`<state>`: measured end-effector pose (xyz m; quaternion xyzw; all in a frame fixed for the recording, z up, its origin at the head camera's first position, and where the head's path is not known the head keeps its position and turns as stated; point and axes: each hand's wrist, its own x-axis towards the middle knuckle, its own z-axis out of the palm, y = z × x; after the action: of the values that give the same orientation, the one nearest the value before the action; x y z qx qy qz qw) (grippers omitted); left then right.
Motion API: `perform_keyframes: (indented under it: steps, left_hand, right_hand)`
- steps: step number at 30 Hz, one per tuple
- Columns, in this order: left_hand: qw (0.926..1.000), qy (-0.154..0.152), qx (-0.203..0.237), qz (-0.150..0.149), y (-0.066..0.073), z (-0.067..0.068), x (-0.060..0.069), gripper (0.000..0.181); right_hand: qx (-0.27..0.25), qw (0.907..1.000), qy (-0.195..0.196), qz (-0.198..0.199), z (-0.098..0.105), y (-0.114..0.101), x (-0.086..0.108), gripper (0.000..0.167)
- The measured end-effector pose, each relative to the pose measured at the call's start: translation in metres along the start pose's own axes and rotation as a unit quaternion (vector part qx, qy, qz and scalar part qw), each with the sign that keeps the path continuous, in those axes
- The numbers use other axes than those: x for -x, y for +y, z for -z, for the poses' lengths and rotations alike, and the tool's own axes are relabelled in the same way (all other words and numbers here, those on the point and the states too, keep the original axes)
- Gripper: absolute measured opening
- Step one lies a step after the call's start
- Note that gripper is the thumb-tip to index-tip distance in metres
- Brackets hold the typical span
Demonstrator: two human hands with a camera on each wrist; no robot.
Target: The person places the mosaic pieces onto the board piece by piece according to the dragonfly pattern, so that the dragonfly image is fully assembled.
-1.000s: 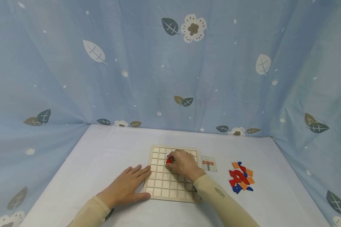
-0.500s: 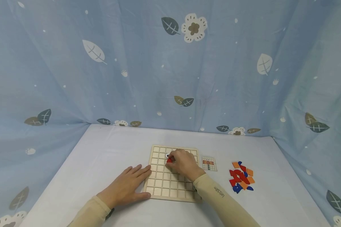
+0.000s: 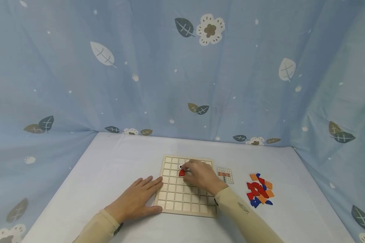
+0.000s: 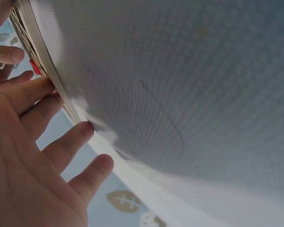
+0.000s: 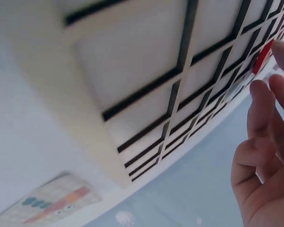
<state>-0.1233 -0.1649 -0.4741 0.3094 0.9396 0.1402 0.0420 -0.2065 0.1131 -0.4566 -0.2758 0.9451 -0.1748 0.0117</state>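
A wooden grid board [image 3: 174, 205] lies on the white table. On its upper part sit a red quarter-round piece [image 3: 181, 173] and a white piece with a dark dot, like an eye [image 3: 180, 166]. My right hand [image 3: 202, 175] is over the board just right of these two pieces. Its thumb and forefinger are parted beside the red piece [image 5: 262, 57], one fingertip touching or nearly touching it. Flat and spread, my left hand [image 3: 137, 199] rests with its fingertips against the board's left edge [image 4: 47, 61].
Just right of the board lies a small pattern card [image 3: 225, 175] printed with a grid figure. Farther right is a loose pile of red, orange and blue flat pieces [image 3: 260, 192]. A blue patterned curtain [image 3: 158, 84] hangs behind and beside the table.
The right thumb and forefinger, earlier pinching the red piece, have loosened and drawn slightly right, so more of it shows. My left hand stays at the board's edge.
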Motion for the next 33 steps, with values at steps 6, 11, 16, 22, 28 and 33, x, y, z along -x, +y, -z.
perform_keyframes:
  steps: [6,11,16,22,28,33]
  left_hand:
    - [1.0000,0.001,-0.004,0.000,-0.001,-0.004,0.000,0.087]
    - [0.9999,0.004,-0.009,-0.004,-0.001,-0.008,0.001,0.087]
    - [0.9998,0.008,-0.015,-0.006,-0.001,-0.010,0.003,0.086]
    - [0.9998,0.011,-0.016,-0.007,-0.002,-0.012,0.004,0.086]
    - [0.9998,0.011,-0.017,-0.009,-0.002,-0.013,0.003,0.085]
    - [0.9997,0.010,-0.019,-0.008,-0.003,-0.013,0.002,0.085]
  right_hand:
    - [0.028,0.9968,0.020,0.073,-0.002,0.008,0.005,0.019]
    - [0.047,0.9929,0.006,0.109,-0.007,0.011,0.009,0.024]
    - [0.056,0.9914,-0.003,0.118,-0.011,0.010,0.013,0.027]
    - [0.059,0.9912,-0.004,0.119,-0.013,0.009,0.015,0.026]
    - [0.059,0.9912,0.001,0.119,-0.015,0.008,0.016,0.028]
    - [0.062,0.9898,0.013,0.128,-0.016,0.007,0.018,0.028]
